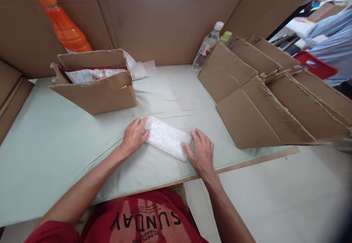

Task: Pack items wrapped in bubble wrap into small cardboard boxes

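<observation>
A flat oblong package in clear bubble wrap [167, 139] lies on the pale cloth-covered table [173, 89], slightly slanted. At its left end, my left hand [134, 136] grips the edge, thumb on the near side. My right hand [202, 150] holds the right end, with its thumb on the near corner and fingers curved round the far corner. Whatever the wrap encloses cannot be made out.
An open cardboard box [110, 96] with printed packets stands left, an orange bottle [64, 30] behind it. Bubble wrap pieces [139, 70] lie beside the box. Right are divided cardboard boxes [247, 114] and a clear water bottle [208, 47]. Cardboard walls [165, 19] close the back.
</observation>
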{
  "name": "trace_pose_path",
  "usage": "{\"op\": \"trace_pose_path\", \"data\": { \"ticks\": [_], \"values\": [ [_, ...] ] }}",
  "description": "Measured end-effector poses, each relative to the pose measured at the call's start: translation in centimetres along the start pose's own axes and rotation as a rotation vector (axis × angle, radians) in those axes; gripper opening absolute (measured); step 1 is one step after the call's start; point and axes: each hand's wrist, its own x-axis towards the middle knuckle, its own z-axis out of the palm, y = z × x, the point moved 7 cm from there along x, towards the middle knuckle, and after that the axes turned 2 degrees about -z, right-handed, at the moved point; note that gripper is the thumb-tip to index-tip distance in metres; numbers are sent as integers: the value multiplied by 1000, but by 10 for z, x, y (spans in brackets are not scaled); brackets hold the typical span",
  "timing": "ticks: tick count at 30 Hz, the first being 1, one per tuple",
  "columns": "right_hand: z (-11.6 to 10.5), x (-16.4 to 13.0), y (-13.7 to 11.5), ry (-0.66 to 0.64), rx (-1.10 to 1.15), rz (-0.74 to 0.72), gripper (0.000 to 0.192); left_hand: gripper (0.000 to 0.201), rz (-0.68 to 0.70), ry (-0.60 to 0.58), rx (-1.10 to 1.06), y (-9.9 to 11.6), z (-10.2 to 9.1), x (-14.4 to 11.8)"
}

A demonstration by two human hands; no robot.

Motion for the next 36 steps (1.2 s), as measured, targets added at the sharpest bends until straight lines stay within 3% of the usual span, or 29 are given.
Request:
{"op": "trace_pose_path", "data": {
  "ticks": [3, 7, 12, 15, 17, 20, 23, 26, 30, 32, 36],
  "values": [
    [6, 9, 1, -45, 8, -5, 44, 54, -25, -25, 135, 2, -3, -3],
    [10, 20, -7, -44, 102, -11, 22, 42, -48, -135, 184, 3, 0, -1],
    [0, 6, -27, -81, 321, 60, 12, 46, -29, -201, 178, -2, -12, 8],
    [1, -12, -56, -206, 483, 73, 39, 48, 22, -208, 199, -5, -27, 20],
    [5, -20, -82, -283, 505, 4, 54, 46, 57, -190, 219, -5, -37, 30],
    [15, -27, -110, -349, 443, -109, 53, 47, 79, -128, 253, -7, -47, 31],
    [21, -29, -116, -379, 436, -124, 42, 45, 155, -32, 237, -8, -53, -2],
    [19, -27, -112, -422, 527, -89, 34, 49, 408, 28, 93, 1, -56, -70],
    [20, -23, -106, -521, 754, 91, 31, 70, 530, -130, 7, 4, -37, -148],
    [25, -24, -106, -569, 851, 191, 32, 67, 539, -125, 27, 6, -27, -164],
    [27, -28, -105, -632, 886, 250, 37, 50, 565, 39, 29, 11, -14, -163]
  ]
}}
